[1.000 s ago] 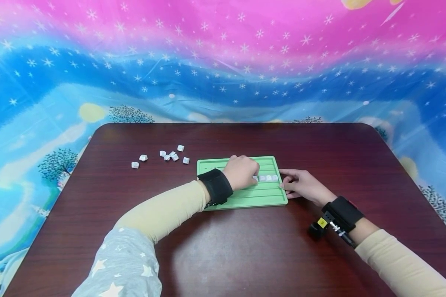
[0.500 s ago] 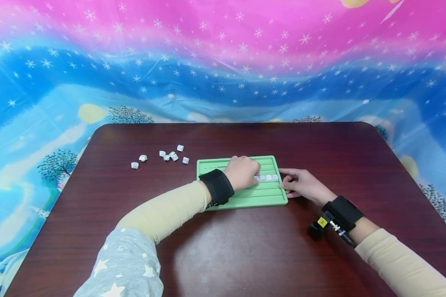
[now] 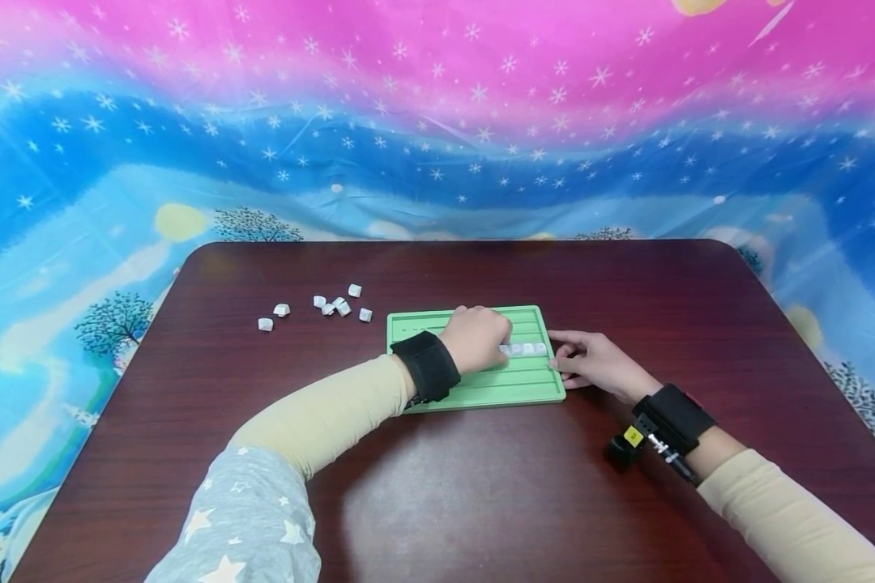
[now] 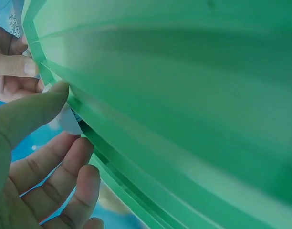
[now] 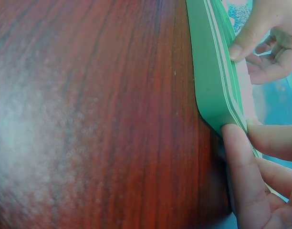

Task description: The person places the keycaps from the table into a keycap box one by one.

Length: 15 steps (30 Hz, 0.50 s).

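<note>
A light green tray point(image 3: 510, 394) with raised ridges lies on the table. My left hand point(image 3: 476, 340) reaches over it and pinches a white keycap point(image 4: 68, 121) between thumb and fingers, at the left end of a short row of white keycaps point(image 3: 528, 350) in one channel. The fingertips are mostly hidden behind the hand in the head view. At the tray's right end, my right hand point(image 3: 599, 364) grips the edge, its thumb and fingers against the side wall and rim in the right wrist view.
Several loose white keycaps point(image 3: 342, 308) lie scattered on the dark red-brown table point(image 3: 437, 486), left of the tray. A patterned cloth point(image 3: 437, 121) hangs behind the table's far edge. Both wrists wear black straps point(image 3: 426, 366).
My left hand has shifted very slightly right along the keycap row. The right hand and the tray keep their places.
</note>
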Available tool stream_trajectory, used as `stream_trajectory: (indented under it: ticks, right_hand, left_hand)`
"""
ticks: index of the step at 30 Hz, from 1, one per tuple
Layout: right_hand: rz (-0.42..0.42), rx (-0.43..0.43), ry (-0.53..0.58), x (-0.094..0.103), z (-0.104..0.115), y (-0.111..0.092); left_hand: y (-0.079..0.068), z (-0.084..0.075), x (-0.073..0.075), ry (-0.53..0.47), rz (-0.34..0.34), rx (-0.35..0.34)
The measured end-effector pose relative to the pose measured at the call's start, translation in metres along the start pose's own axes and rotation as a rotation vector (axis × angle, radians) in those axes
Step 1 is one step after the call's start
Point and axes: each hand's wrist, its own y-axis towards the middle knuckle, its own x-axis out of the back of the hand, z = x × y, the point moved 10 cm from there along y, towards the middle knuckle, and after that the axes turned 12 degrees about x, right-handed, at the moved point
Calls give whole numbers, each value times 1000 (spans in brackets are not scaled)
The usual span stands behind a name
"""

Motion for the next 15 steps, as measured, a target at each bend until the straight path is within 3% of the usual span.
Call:
stream_trajectory:
  ticks: [7, 15]
  right_hand:
    - [-5, -14, 1, 1, -3, -1]
    - [0, -4, -1, 0, -2, 1]
  left_hand:
    - [-7, 0, 7, -10, -17, -44]
    - [-23, 5, 17, -80, -6, -193]
